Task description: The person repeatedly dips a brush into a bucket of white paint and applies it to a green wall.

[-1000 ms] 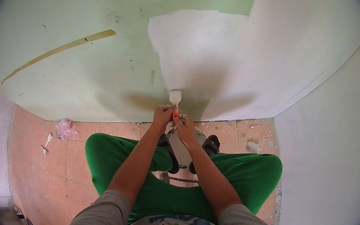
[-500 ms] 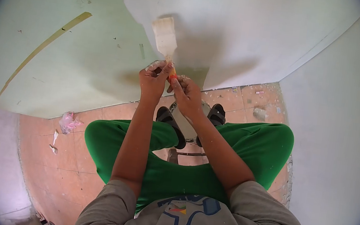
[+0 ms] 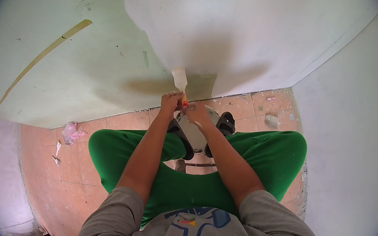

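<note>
A putty knife with a pale, wide blade and an orange-red handle is held in front of me, its blade pointing up towards the wall. My left hand closes on the handle from the left, near the blade. From the right, my right hand grips the handle's lower part, fingers curled. Behind the blade, the wall is pale green, with a large white-coated area whose edge runs close by the blade. A pale, flat surface lies below my hands, between my feet.
Tan tape curves across the wall at left. On the orange tiled floor lie a pink plastic bag, small white scraps and a greyish lump. A white wall stands close on the right.
Both hands have come down and closer to the floor, bringing the putty knife with them. The blade has dropped from the white-coated area to near its lower left edge.
</note>
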Motion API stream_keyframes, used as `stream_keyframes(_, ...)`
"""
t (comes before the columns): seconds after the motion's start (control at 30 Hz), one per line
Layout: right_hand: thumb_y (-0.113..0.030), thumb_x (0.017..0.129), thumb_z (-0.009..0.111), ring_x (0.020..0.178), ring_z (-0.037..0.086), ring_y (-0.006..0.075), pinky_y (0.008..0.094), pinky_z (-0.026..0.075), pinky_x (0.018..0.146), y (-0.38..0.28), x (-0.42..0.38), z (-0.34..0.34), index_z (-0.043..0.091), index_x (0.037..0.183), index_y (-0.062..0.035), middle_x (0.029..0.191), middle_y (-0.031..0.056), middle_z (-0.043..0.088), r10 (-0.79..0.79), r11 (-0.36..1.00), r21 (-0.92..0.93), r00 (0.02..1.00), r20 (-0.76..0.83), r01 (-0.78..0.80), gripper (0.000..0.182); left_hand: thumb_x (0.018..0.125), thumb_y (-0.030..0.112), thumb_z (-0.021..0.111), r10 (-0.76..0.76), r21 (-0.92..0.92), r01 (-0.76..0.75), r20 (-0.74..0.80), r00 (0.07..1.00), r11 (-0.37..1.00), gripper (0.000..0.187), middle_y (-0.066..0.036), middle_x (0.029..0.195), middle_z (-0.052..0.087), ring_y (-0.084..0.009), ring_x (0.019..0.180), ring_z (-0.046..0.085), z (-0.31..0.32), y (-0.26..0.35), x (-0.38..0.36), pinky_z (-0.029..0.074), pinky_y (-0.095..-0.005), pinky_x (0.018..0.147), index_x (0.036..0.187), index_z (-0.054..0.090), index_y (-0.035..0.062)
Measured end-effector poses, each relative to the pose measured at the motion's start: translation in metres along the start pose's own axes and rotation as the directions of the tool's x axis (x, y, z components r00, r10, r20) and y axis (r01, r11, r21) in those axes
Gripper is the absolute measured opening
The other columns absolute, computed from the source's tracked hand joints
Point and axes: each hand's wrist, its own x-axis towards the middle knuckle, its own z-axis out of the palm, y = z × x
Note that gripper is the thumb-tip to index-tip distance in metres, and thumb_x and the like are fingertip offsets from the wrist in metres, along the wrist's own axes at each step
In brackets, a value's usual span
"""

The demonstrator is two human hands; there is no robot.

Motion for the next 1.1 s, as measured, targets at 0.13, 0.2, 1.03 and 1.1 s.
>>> stream_keyframes(0.13, -0.023, 0.094, 0.068, 0.049, 0.056, 0.0134, 0.0289, 0.042, 0.045, -0.008, -0.007, -0.006, 0.071, 0.090, 0.0022, 0.071, 0.0073, 0.069, 0.197, 0.975, 0.090, 0.977, 0.081, -0.204, 0.025, 0.088, 0.018, 0.075, -0.057, 0.093, 0.059, -0.024, 0.998, 0.994, 0.020, -0.007, 0.068, 0.065, -0.0173, 0.052, 0.062, -0.001, -0.002, -0.003, 0.053, -0.0307, 0.048, 0.084, 0.068, -0.0005)
stream_keyframes(0.2, -0.023, 0.093, 0.067, 0.048, 0.056, 0.0136, 0.0288, 0.042, 0.045, -0.006, -0.005, -0.007, 0.071, 0.090, 0.0028, 0.071, 0.0078, 0.069, 0.217, 0.970, 0.098, 0.974, 0.063, -0.222, 0.026, 0.088, 0.019, 0.075, -0.045, 0.143, 0.044, 0.007, 0.999, 0.989, 0.021, -0.007, 0.069, 0.065, -0.0174, 0.053, 0.063, 0.000, -0.002, -0.003, 0.053, -0.0310, 0.048, 0.084, 0.069, -0.0005)
stream_keyframes(1.03, -0.016, 0.101, 0.044, 0.051, 0.040, 0.0141, 0.0272, 0.033, 0.045, -0.003, 0.006, 0.007, 0.053, 0.106, -0.0041, 0.077, 0.0064, 0.053, 0.366, 0.424, 0.830, 0.907, 0.208, -0.361, 0.015, 0.098, 0.032, 0.062, -0.001, 0.407, -0.129, 0.304, 0.953, 0.904, 0.041, -0.009, 0.097, 0.070, -0.0153, 0.083, 0.067, -0.077, 0.059, -0.066, 0.052, -0.0286, 0.073, 0.127, 0.062, 0.0029)
stream_keyframes(1.1, -0.015, 0.102, 0.043, 0.053, 0.042, 0.0147, 0.0274, 0.033, 0.044, -0.008, 0.010, 0.008, 0.053, 0.106, -0.0038, 0.078, 0.0071, 0.054, 0.341, 0.343, 0.868, 0.909, 0.240, -0.359, 0.016, 0.098, 0.029, 0.062, -0.051, 0.462, -0.054, 0.211, 0.976, 0.885, 0.037, -0.009, 0.096, 0.070, -0.0153, 0.081, 0.068, -0.085, 0.035, -0.058, 0.053, -0.0288, 0.072, 0.124, 0.063, 0.0026)
